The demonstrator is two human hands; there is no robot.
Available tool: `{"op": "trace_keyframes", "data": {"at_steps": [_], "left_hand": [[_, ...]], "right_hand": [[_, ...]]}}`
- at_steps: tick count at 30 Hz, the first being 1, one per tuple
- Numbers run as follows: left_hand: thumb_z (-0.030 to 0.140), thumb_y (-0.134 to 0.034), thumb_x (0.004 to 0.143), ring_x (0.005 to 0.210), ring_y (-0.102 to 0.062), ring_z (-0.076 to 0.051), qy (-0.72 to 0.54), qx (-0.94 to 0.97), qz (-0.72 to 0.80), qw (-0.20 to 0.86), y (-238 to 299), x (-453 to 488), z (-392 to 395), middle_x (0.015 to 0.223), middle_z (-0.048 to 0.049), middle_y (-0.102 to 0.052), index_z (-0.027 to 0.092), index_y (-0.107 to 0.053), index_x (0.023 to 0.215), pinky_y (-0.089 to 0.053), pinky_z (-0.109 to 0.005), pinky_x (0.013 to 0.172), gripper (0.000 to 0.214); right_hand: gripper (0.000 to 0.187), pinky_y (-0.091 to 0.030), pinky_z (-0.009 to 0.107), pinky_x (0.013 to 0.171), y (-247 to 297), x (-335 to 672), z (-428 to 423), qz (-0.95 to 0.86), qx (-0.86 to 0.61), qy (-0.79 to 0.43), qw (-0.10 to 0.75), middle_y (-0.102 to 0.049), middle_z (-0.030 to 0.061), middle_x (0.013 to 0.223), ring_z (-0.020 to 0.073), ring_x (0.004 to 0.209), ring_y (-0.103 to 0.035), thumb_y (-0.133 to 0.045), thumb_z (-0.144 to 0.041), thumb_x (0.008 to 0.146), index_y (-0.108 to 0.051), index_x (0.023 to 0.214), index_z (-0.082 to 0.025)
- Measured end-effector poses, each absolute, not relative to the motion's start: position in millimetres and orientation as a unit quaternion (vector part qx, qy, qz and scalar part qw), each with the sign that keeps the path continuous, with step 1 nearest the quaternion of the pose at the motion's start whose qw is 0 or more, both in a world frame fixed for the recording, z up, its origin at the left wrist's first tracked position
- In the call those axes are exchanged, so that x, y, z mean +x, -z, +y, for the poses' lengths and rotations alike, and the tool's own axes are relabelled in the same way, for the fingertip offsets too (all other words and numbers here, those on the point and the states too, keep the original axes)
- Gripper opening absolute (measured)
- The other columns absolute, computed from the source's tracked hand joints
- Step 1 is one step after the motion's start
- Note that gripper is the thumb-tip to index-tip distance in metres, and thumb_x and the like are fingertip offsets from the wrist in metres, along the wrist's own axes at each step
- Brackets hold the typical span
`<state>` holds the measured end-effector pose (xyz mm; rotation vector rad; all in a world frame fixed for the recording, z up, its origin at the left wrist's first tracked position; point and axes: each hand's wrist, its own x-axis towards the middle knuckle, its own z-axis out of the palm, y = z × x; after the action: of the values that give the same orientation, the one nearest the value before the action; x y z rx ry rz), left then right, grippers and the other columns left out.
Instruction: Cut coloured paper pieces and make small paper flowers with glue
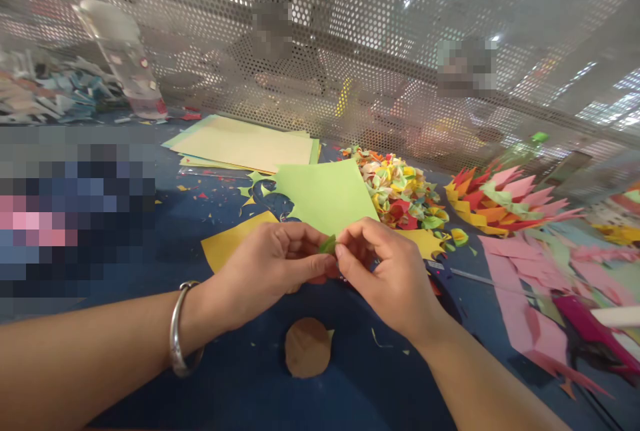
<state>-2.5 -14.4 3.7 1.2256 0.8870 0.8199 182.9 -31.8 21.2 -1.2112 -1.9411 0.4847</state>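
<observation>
Between my two hands, above the blue table, is a small green paper piece. My left hand pinches it from the left between thumb and fingers, and a silver bangle circles that wrist. The fingertips of my right hand close on its right side. Just beyond lies a light green paper sheet, with a yellow sheet to its left. A round brown cardboard disc rests on the table below my hands. Part of the paper piece is hidden by my fingers.
A pile of small folded paper pieces stands behind the hands, with a spiky paper ring to its right. Stacked paper sheets, pink paper and a clear bottle surround them. A perforated screen borders the back.
</observation>
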Motion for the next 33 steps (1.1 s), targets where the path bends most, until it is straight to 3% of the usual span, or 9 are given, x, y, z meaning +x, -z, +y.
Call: {"op": "trace_keyframes", "data": {"at_steps": [10,21,27,33], "left_hand": [[0.033,-0.071,0.085,0.062,-0.066,-0.011,-0.339,0.578,0.411,0.618,-4.9,-2.2,-12.0,0.073,-0.0041,-0.076,0.014,-0.072,0.084,-0.044,-0.017,0.050,0.019],[0.020,-0.066,0.081,0.059,-0.064,-0.009,-0.337,0.620,0.394,0.589,-7.4,-3.8,-12.9,0.068,-0.0008,-0.074,0.015,-0.071,0.080,-0.048,-0.016,0.053,0.007],[0.020,-0.064,0.080,0.062,-0.067,-0.012,-0.312,0.667,0.426,0.525,-2.9,-7.0,-13.0,0.068,0.0002,-0.075,0.018,-0.072,0.081,-0.052,-0.020,0.057,0.008],[0.025,-0.063,0.082,0.064,-0.070,-0.015,-0.287,0.695,0.433,0.497,-1.7,-9.6,-12.5,0.069,0.0009,-0.076,0.020,-0.072,0.082,-0.054,-0.023,0.059,0.010]], "right_hand": [[0.006,-0.046,0.023,0.052,-21.8,181.7,-31.4,-0.766,-0.470,-0.199,0.392,-0.057,-0.0021,0.067,0.0113,0.055,-0.054,-0.061,-0.018,0.087,-0.059,0.081,-0.019],[0.007,-0.047,0.022,0.051,-19.7,184.7,-31.1,-0.738,-0.488,-0.267,0.382,-0.059,-0.0031,0.068,0.0109,0.054,-0.054,-0.064,-0.023,0.087,-0.063,0.093,-0.018],[0.002,-0.043,0.022,0.051,-20.5,184.3,-31.2,-0.740,-0.479,-0.298,0.365,-0.056,-0.0043,0.065,0.0102,0.055,-0.050,-0.064,-0.020,0.086,-0.062,0.086,-0.019],[0.008,-0.040,0.021,0.050,-21.7,185.3,-31.0,-0.722,-0.476,-0.356,0.353,-0.053,-0.0053,0.063,0.0097,0.055,-0.047,-0.064,-0.021,0.088,-0.060,0.081,-0.019]]}}
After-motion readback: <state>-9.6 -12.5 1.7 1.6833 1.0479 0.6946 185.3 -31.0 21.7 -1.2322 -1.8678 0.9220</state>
